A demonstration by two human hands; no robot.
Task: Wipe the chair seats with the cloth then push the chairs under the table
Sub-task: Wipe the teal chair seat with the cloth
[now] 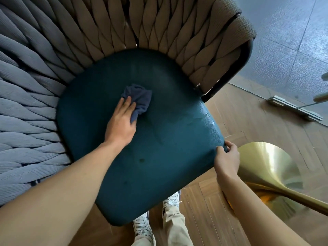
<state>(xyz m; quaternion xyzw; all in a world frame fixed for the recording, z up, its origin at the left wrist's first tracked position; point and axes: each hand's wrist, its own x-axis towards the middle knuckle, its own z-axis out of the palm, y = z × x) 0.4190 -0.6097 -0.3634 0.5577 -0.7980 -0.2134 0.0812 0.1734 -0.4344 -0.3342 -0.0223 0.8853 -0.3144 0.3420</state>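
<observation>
Two bare forearms reach in from the near edge, and below them stand the person's white sneakers [142, 228] on the wooden floor [239, 110]. The left hand [121, 121] lies on the middle of the teal chair seat [159, 148], fingers fairly straight over a bunched dark blue cloth [139, 99] and pressing it down onto the leather. The cloth sits a little left of the seat's centre, toward the far side, near the woven backrest [159, 27]. The right hand [226, 157] curls round the seat's right near corner, thumb on top and fingers under the rim, as if steadying the chair.

The wiping looks well under way but not finished. Pale streaks show on the right side of the seat, perhaps damp patches or just glare. A few small dark spots remain on the near half, so that part probably still needs a pass. The far left portion cannot be judged clean or not from this view.

A brass pedestal base [269, 167], likely the table's, stands to the right, just beside the right hand. The chair stands clear of it and has not been pushed under. No other chair is in view, so how many seats are done or left cannot be told.
</observation>
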